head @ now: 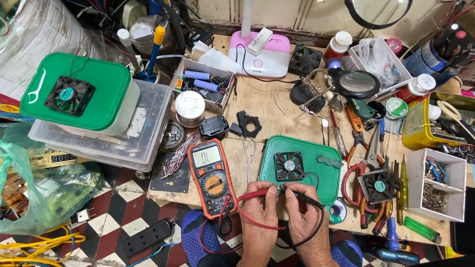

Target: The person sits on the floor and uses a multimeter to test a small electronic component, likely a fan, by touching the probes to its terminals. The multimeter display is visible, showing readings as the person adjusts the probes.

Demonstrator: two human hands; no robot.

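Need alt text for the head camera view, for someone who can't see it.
Two hands, left hand with a red probe and right hand with a black probe, meet at a small fan on a green lid. An orange multimeter lies left on a cluttered workbench.

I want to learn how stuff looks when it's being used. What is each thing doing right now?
Multimeter: switched on, screen lit.
Red probe: held in left hand.
Black probe: held in right hand.
Green lid with fan: lying flat, fan not visibly spinning.
Desk lamp: looks unlit.
Clear plastic bin: closed.
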